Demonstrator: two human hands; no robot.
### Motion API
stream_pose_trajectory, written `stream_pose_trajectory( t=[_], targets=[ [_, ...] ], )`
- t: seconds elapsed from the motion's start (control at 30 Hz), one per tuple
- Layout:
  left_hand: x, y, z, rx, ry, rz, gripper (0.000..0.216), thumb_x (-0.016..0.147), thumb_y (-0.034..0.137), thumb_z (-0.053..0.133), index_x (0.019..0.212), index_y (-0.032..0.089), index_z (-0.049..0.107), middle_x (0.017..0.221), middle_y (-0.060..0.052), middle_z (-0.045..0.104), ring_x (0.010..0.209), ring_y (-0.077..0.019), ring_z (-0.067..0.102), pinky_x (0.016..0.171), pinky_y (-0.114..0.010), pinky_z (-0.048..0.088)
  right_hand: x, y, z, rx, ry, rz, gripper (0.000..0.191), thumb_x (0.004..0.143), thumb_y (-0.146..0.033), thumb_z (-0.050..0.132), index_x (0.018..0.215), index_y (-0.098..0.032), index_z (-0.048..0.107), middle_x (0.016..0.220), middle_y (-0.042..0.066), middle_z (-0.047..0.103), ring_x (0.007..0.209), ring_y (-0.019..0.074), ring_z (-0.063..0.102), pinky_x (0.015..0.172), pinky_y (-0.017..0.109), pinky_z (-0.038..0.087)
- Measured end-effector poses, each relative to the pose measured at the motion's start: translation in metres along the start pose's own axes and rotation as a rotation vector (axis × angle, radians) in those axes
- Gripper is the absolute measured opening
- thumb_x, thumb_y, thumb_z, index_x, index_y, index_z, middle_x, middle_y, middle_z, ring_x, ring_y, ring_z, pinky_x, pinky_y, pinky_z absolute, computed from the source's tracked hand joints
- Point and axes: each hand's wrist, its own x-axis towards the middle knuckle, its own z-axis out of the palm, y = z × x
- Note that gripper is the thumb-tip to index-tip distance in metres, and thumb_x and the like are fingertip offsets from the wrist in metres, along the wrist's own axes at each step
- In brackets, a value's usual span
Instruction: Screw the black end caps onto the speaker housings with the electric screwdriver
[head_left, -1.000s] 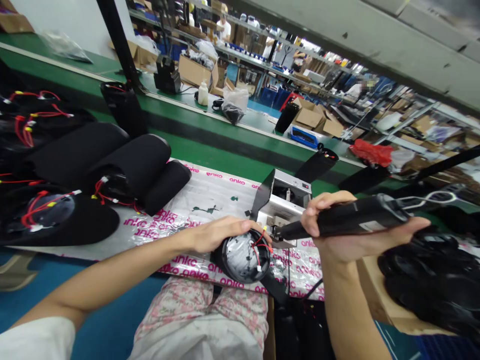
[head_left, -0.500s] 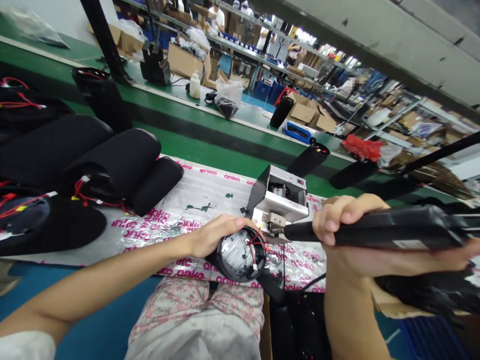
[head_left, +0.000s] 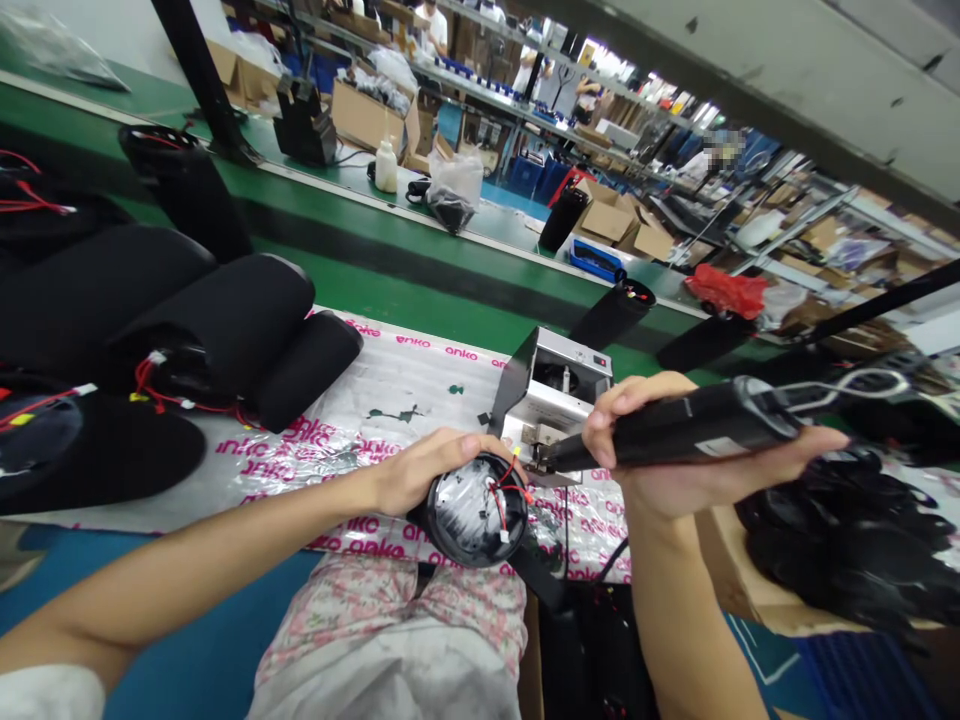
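Note:
My left hand (head_left: 424, 470) is wrapped over the rim of a black cylindrical housing (head_left: 442, 535), which has a greyish inside and red wires with small connectors at its open end. My right hand (head_left: 675, 440) grips a black electric screwdriver (head_left: 697, 425), held nearly level with a wire hook at its rear. The screwdriver's front end points left, at the front of a metal screw feeder (head_left: 544, 390). Whether its tip touches the feeder is hard to tell. A black strip (head_left: 546, 578) hangs beside the housing.
Printed plastic wrap (head_left: 405, 380) covers the bench. Several black fabric-covered cylinders (head_left: 217, 310) with red wires lie at left. A carton of black parts (head_left: 847, 540) stands at right. Beyond are a green conveyor belt (head_left: 360, 270), a white bottle (head_left: 386, 165) and a blue tray (head_left: 596, 260).
My right hand has moved left with the electric screwdriver, bringing its tip to the feeder's front. My left hand stays on the housing, and the view has shifted slightly.

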Motion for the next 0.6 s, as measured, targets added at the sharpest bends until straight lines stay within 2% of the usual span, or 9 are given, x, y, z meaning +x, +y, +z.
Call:
stream_pose_trajectory(
  t=[0.17, 0.37, 0.5, 0.6],
  targets=[
    [0.001, 0.001, 0.000, -0.003, -0.004, 0.000, 0.068, 0.112, 0.068, 0.045, 0.122, 0.010, 0.081, 0.115, -0.016, 0.084, 0.100, -0.0263, 0.077, 0.098, -0.036, 0.057, 0.012, 0.001, -0.006, 0.065, -0.032, 0.105, 0.093, 0.088, -0.100, 0.048, 0.077, -0.014, 0.083, 0.055, 0.008, 0.067, 0.026, 0.0160, 0.051, 0.021, 0.025, 0.030],
    [0.001, 0.001, 0.001, -0.002, 0.002, 0.001, 0.068, 0.112, 0.067, 0.046, 0.122, 0.010, 0.081, 0.116, -0.016, 0.083, 0.101, -0.0257, 0.076, 0.098, -0.035, 0.057, 0.007, 0.004, -0.007, 0.085, -0.075, 0.088, 0.093, 0.093, -0.096, 0.045, 0.090, -0.013, 0.087, 0.069, 0.011, 0.076, 0.029, 0.0156, 0.055, 0.022, 0.026, 0.036],
    [0.001, -0.001, 0.000, -0.028, 0.006, 0.007, 0.067, 0.112, 0.066, 0.046, 0.122, 0.011, 0.081, 0.116, -0.017, 0.083, 0.103, -0.0264, 0.076, 0.099, -0.036, 0.057, -0.008, 0.019, -0.004, 0.121, -0.112, 0.182, 0.089, 0.093, -0.095, 0.048, 0.091, -0.016, 0.088, 0.069, 0.010, 0.076, 0.029, 0.0158, 0.055, 0.024, 0.026, 0.038],
    [0.001, -0.002, 0.000, -0.035, -0.004, -0.005, 0.069, 0.112, 0.068, 0.046, 0.123, 0.011, 0.082, 0.112, -0.016, 0.084, 0.100, -0.0265, 0.076, 0.099, -0.037, 0.057, -0.013, 0.010, -0.006, 0.112, -0.100, 0.223, 0.089, 0.091, -0.097, 0.049, 0.091, -0.017, 0.088, 0.067, 0.009, 0.075, 0.028, 0.0150, 0.053, 0.025, 0.027, 0.037]
  ],
)
